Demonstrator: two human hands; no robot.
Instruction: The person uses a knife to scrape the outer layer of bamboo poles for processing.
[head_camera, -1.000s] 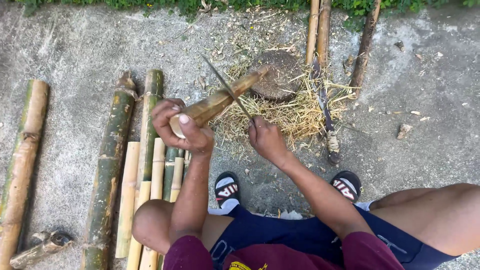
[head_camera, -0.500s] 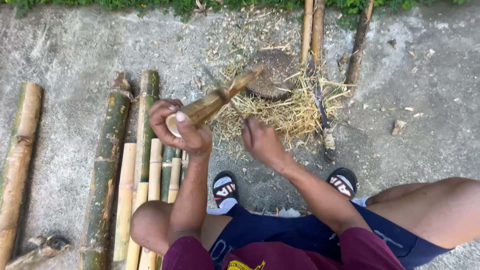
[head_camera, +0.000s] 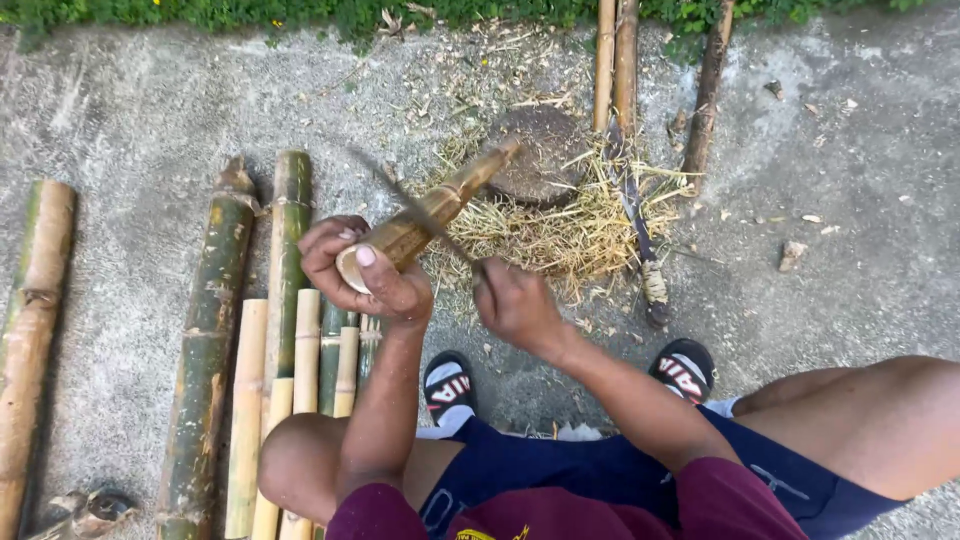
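Note:
My left hand (head_camera: 360, 270) grips the near end of a short bamboo piece (head_camera: 440, 205), which slants away to rest its far tip on a round wooden chopping block (head_camera: 545, 155). My right hand (head_camera: 515, 300) is closed on the handle of a long knife (head_camera: 415, 208), whose blurred blade lies across the bamboo piece near its middle. Straw-coloured shavings (head_camera: 545, 235) are heaped around the block.
Several bamboo poles and split slats (head_camera: 285, 300) lie side by side on the concrete at my left. A second knife (head_camera: 635, 215) lies in the shavings. Thin poles (head_camera: 615, 60) lean near the grass edge. My feet in sandals (head_camera: 450, 385) are below.
The knife blade has swung down and left across the bamboo piece. My right hand has dropped slightly. The camera view has shifted a little.

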